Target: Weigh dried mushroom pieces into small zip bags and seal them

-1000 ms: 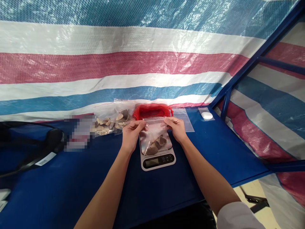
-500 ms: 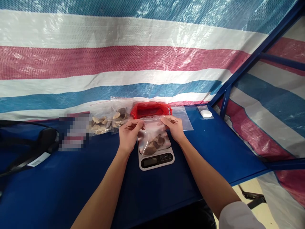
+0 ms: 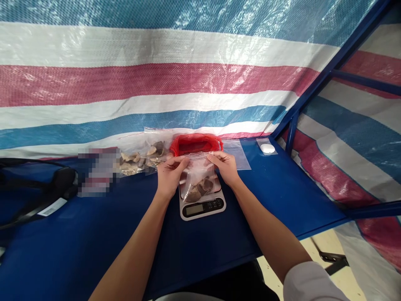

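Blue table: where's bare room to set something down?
Bare table: between right forearm and white oval object; between forearms, nearer than the scale; between left forearm and black gear. Crowded: around left hand and right hand, with held bag, filled bags and red net.

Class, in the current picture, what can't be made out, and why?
All in the head view:
Scale display: any digits too small and faint.
Scale plate: partly hidden by the clear bag.
Black device: cut off by the left edge.
White label: print blurred.
Item left of the shell-like pieces: hidden by pixelation.
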A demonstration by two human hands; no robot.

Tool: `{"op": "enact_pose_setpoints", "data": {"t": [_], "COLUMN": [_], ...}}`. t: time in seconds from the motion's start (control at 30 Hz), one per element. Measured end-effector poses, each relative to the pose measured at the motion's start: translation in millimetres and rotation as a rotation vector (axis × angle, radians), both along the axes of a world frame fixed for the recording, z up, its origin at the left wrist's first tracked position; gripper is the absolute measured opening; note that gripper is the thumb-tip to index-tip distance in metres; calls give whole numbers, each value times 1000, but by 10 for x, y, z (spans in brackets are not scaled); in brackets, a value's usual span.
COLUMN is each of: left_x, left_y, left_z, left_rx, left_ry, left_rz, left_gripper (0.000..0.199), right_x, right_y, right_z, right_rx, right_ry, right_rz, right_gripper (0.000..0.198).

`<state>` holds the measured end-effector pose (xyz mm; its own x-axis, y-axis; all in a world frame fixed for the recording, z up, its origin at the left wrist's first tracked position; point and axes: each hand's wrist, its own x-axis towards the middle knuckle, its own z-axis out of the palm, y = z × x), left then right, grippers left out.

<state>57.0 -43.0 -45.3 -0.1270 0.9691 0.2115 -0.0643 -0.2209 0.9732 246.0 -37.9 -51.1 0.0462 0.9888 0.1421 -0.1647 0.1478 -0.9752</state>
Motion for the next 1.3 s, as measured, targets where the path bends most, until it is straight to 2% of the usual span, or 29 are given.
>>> {"op": "enact_pose_setpoints", "data": {"t": [0.17,0.4,0.7,0.97,1.13,1.3], "left_x": [-11,-38,41,48,58,64], "left_y": [0,-2,-58,-79,-77,-87], "left_z": [-8,-13,96,117,103,121], "left_rx": [39,43,-34,40,36,44], "left_ry": [7,36,27,84,102,113], "left_rz": [4,27,-46,15,24,-23], "left_gripper": [21,20,25,19,20,24], "right_x": [-24,-18,-28,-19,-14,-21], "right_y": [-4,-20,-15,-40,-33,-48], "right_z": [7,15,11,-18,-41,-22], "right_rx": [4,13,63,62,57,117], "right_ry": [37,26,-50,-76,-96,-94], "right_rz": [-15,34,-32,36,71,54], "right_gripper": [36,31,36,32,31,31]}}
